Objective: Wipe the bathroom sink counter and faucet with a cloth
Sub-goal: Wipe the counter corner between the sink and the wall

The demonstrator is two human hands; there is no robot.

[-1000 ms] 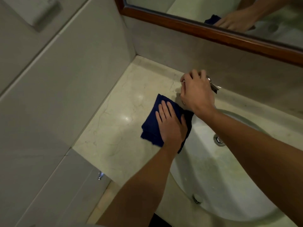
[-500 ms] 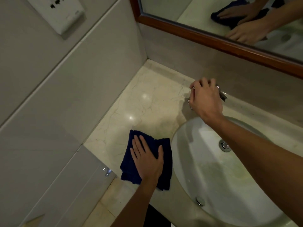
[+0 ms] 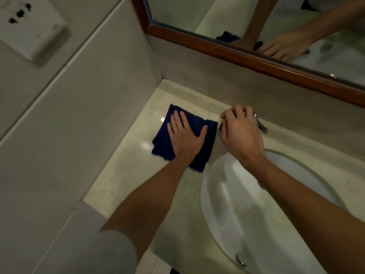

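A folded dark blue cloth (image 3: 205, 143) lies on the cream marble counter (image 3: 126, 171), left of the white oval sink (image 3: 243, 198). My left hand (image 3: 185, 135) presses flat on the cloth with straight, spread fingers. My right hand (image 3: 242, 133) is curled over the chrome faucet (image 3: 261, 126) behind the sink, so only the faucet's handle end and a bit of its base show.
Grey tiled walls close in the counter on the left and at the back. A wood-framed mirror (image 3: 237, 54) hangs above the back wall. A white wall socket (image 3: 29, 28) sits at upper left. The sink's drain (image 3: 241, 258) lies near the bottom edge.
My left hand has slid the cloth from the counter's front edge back toward the far corner, next to the faucet. My right hand has stayed on the faucet.
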